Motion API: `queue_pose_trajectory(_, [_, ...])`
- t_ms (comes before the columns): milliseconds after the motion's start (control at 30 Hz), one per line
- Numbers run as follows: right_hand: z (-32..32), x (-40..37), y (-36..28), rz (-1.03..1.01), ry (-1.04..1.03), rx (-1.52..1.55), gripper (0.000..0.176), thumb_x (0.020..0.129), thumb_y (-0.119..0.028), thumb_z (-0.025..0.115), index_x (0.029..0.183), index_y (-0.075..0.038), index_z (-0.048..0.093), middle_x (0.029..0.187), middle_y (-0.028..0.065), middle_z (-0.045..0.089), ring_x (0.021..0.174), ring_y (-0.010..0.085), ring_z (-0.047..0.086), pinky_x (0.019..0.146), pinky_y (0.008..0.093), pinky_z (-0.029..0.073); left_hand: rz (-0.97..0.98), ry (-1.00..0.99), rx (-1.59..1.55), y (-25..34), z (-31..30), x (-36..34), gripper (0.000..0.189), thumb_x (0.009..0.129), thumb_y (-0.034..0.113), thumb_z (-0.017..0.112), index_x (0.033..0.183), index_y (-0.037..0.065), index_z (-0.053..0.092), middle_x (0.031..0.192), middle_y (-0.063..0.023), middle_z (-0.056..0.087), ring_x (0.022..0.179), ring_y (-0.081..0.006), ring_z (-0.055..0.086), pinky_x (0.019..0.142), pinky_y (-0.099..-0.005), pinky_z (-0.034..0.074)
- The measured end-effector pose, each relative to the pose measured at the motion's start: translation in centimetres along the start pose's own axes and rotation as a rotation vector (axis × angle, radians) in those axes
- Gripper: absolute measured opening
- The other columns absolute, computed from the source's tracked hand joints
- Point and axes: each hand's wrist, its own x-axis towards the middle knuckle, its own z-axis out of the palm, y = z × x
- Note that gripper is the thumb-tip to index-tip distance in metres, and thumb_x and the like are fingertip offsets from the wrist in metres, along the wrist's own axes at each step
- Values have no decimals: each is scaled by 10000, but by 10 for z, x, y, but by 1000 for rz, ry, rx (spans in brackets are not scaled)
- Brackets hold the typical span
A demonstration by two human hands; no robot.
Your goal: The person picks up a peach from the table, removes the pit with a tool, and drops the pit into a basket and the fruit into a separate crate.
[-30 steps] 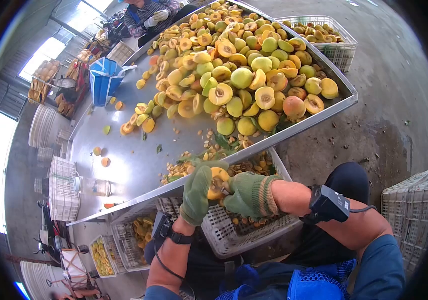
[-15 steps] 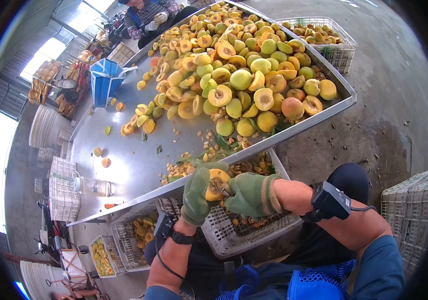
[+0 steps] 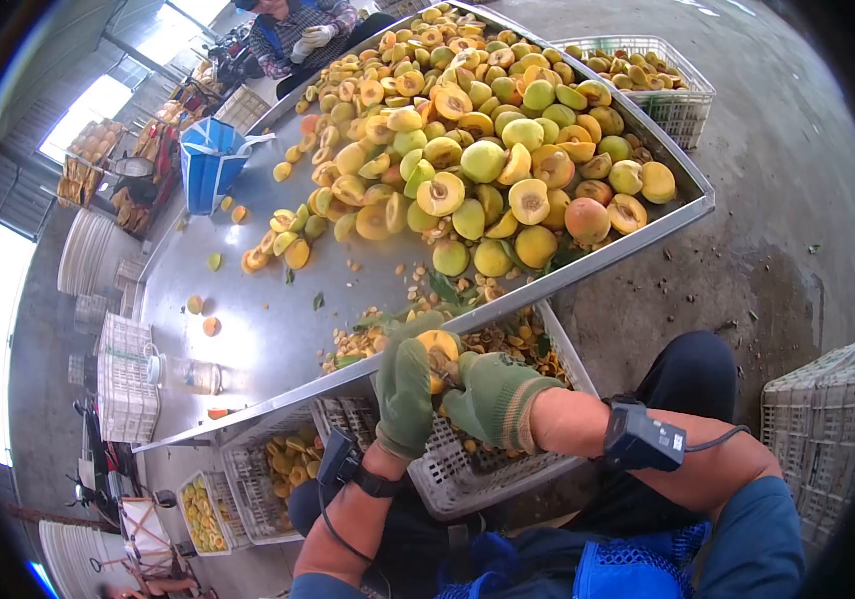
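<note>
Fruit (image 3: 441,349) sits gripped in the left hand (image 3: 407,394) (gloved green), just beside the right hand (image 3: 495,397), whose hold is unclear.

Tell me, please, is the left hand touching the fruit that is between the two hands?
Touching. The head view shows it: the gloved left hand is closed against one side of the fruit, with no gap between them.

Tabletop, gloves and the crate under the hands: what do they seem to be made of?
The tabletop looks like bare sheet metal, possibly steel: grey and smooth, with bright glare. The gloves look like matte green knitted fabric, judging by the right one's striped cuff; whether they are coated, I can't tell. The crate is probably pale moulded plastic, given its regular slotted walls.
</note>
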Motion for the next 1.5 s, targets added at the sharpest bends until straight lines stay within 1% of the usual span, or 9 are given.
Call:
queue_pose_trajectory(233, [5, -3, -4, 105, 41, 15, 345, 901, -304, 633, 1062, -4, 693, 1004, 247, 715, 994, 398, 688, 881, 456, 530, 116, 56, 297, 2, 1, -5, 391, 1080, 294, 488, 1309, -10, 577, 1199, -109, 642, 1091, -190, 599, 955, -344, 488])
queue_pose_trajectory(533, [-24, -1, -16, 277, -490, 604, 242, 920, -282, 602, 866, -56, 669, 666, 51, 614, 485, 178, 576, 423, 331, 472, 287, -5, 314, 4, -9, -5, 410, 1064, 274, 495, 1325, -37, 559, 1221, -169, 658, 1086, -241, 633, 957, -369, 496])
queue_pose_trajectory(633, [-29, 5, -8, 236, -640, 627, 252, 870, -254, 625, 850, -8, 675, 691, 87, 624, 512, 233, 613, 461, 373, 524, 332, -69, 312, 5, -17, -4, 395, 1063, 253, 492, 1321, -37, 563, 1208, -170, 664, 1059, -241, 641, 937, -367, 504])
queue_pose_trajectory(867, [-10, 9, 2, 5, -359, 319, 275, 948, -277, 561, 964, -30, 680, 711, 66, 655, 551, 189, 615, 498, 333, 510, 90, -156, 408, 30, -14, 0, 458, 1072, 386, 496, 1270, -8, 616, 1210, -106, 655, 1066, -178, 620, 973, -339, 483])
queue_pose_trajectory(967, [11, 19, 19, 25, -385, 297, 258, 946, -275, 566, 968, -42, 675, 713, 61, 653, 549, 182, 599, 510, 325, 509, 152, -152, 415, 26, -12, -1, 324, 1063, 214, 509, 1243, -23, 637, 1159, -147, 690, 1002, -198, 655, 878, -324, 527])
queue_pose_trajectory(1067, [-29, -8, -15, 304, -557, 530, 201, 928, -254, 594, 914, -65, 660, 686, 48, 620, 523, 177, 564, 478, 326, 491, 71, -149, 342, 36, -7, -7, 326, 1065, 211, 508, 1249, -27, 634, 1151, -133, 696, 985, -190, 662, 865, -323, 534])
queue_pose_trajectory(1300, [24, 29, 54, 227, -798, 710, 142, 887, -216, 626, 898, -75, 639, 675, 58, 581, 463, 196, 549, 384, 327, 434, 15, -375, 403, 35, -12, 0, 425, 1068, 346, 513, 1259, -12, 639, 1130, -80, 693, 996, -153, 633, 889, -319, 517])
queue_pose_trajectory(1367, [-15, -1, 0, 354, -637, 481, 136, 879, -208, 631, 916, -78, 644, 675, 64, 582, 472, 205, 565, 396, 330, 443, -84, -350, 329, 32, -12, 0, 426, 1063, 347, 528, 1263, -12, 640, 1130, -75, 698, 1000, -150, 633, 893, -318, 517])
queue_pose_trajectory(1500, [-8, 6, 6, 146, -523, 331, 159, 877, -206, 628, 955, -72, 666, 709, 81, 627, 526, 225, 610, 467, 355, 488, -21, -333, 284, 30, -16, 5, 462, 1056, 389, 532, 1258, -11, 646, 1188, -88, 685, 1053, -157, 632, 943, -323, 504])
